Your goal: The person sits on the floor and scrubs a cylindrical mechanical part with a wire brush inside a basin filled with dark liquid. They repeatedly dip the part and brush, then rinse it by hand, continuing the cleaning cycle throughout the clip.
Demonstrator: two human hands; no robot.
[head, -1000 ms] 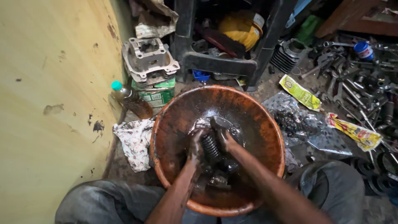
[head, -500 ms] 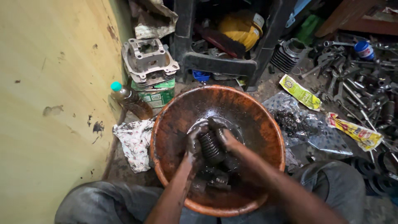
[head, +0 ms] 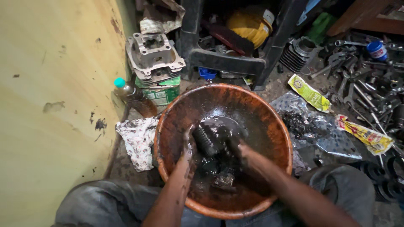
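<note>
wall left, clutter rt

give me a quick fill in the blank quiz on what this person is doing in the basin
1. Both hands, left hand and right hand, grip a black coil spring inside a round ____ basin.
2. The liquid in the basin is dark and ____.
3. Left of the basin a patterned ____ lies on the floor.
4. The bottle by the yellow wall has a ____ cap.

Missing words: orange; oily; cloth; green
</note>
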